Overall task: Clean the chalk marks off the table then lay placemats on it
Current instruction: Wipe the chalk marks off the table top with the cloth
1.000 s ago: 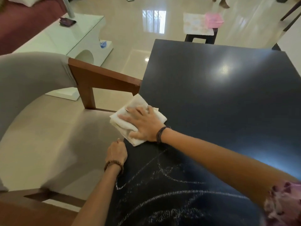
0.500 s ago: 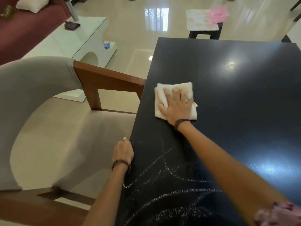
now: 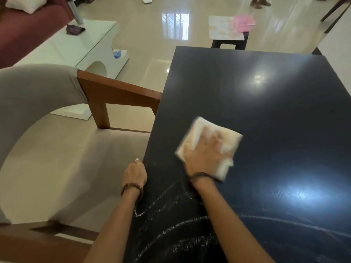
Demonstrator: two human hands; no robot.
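Two hands are working at the dark table point(image 3: 266, 114): the right hand point(image 3: 206, 154) is pressing a folded white cloth point(image 3: 209, 145) flat against the tabletop with fingers spread, just beyond the chalk marks point(image 3: 171, 230) near the front edge. The left hand point(image 3: 134, 175) is curling over the table's left edge, beside a grey upholstered chair point(image 3: 57, 149).

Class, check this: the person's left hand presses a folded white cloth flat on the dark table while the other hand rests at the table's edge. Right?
Not quite. The head view shows the right hand pressing the cloth on the table; the left hand rests at the edge.
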